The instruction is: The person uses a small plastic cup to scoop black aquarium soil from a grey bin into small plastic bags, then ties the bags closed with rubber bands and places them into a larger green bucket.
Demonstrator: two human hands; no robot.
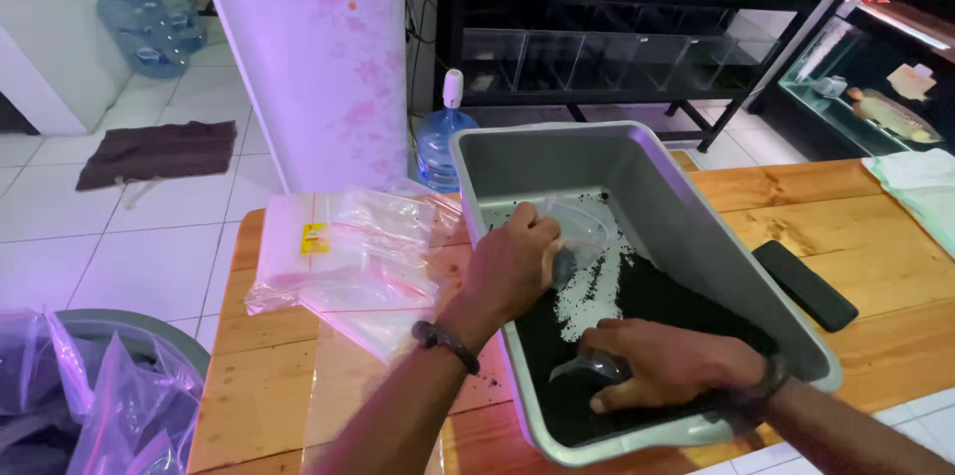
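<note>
Right hand (668,364): we are pressing it down, fingers curled around a small clear scoop (595,368) in the black granules (637,306).
Left hand (512,261): we are pinching open a thin clear bag (582,228) inside the grey tray (696,226).
Handling: the bag is looking light, limp and slippery; we are judging its rim the best hold.
Packages: flat clear bags (343,256), one with a yellow label, are lying left on the counter (269,385).

Fish shop: aquarium racks (637,47), tank with fish (890,112), water jugs (149,12).
</note>
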